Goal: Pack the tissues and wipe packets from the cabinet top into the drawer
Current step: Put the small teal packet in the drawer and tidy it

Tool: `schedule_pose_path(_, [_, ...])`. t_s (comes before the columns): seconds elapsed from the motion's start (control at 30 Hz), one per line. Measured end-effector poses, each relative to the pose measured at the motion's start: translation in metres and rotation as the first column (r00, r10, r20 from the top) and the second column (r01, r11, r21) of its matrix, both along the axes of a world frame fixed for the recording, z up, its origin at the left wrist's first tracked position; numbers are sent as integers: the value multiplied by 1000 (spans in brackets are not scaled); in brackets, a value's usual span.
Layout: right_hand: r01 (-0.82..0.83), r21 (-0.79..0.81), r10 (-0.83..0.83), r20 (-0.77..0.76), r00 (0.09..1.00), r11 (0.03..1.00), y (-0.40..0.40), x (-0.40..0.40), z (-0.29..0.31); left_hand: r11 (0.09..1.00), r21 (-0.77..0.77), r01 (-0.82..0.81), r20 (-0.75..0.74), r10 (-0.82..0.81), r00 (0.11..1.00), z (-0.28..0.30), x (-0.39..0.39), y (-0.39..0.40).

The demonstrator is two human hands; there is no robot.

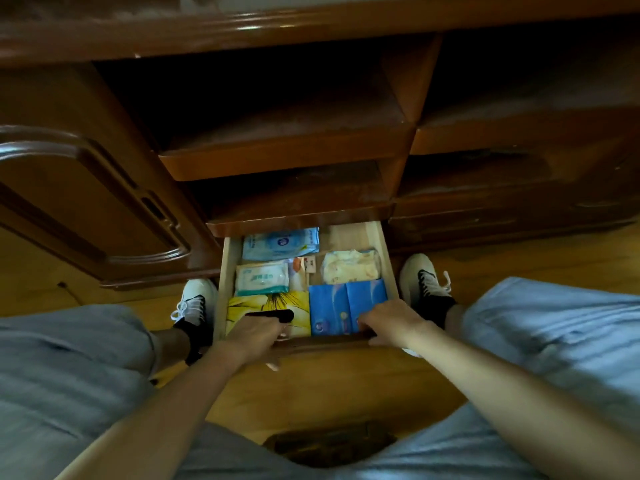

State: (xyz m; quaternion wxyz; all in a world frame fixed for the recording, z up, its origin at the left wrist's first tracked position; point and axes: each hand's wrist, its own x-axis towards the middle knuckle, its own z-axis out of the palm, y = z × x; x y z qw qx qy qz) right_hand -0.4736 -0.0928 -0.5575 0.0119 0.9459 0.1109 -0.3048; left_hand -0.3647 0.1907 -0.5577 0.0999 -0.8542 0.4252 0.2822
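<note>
The bottom drawer [387, 251] stands pulled out, its pale wooden walls showing. Inside lie a light-blue wipe packet [280, 242] at the back, a white-green wipe packet [262, 278] in the middle left, a cream tissue pack [350, 266] on the right, a yellow tissue box [268, 303] at front left and a blue tissue pack [346, 301] at front right. My left hand [258, 336] curls over the dark drawer front [322, 342] beside the yellow box. My right hand [391, 320] grips the same front edge, fingers over the blue pack.
Open dark-wood shelves [284, 157] hang above the drawer, with a cabinet door [86, 202] to the left. My white shoes [195, 301] [424, 278] stand at either side of the drawer on the wooden floor [329, 389]. My knees in grey shorts fill the lower corners.
</note>
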Motion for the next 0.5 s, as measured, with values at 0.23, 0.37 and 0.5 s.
schedule_pose_path(0.23, [-105,-176,109,15,994,979,10,1,-2,998,63,16,155,-26,988,7,-11,-1])
schedule_pose_path(0.37, [-78,-182,82,18,996,980,2,9,11,999,-37,-23,194,30,980,15,-5,1])
schedule_pose_path(0.5, [-42,-159,58,93,994,986,-8,22,18,994,-99,-53,210,73,975,18,10,2])
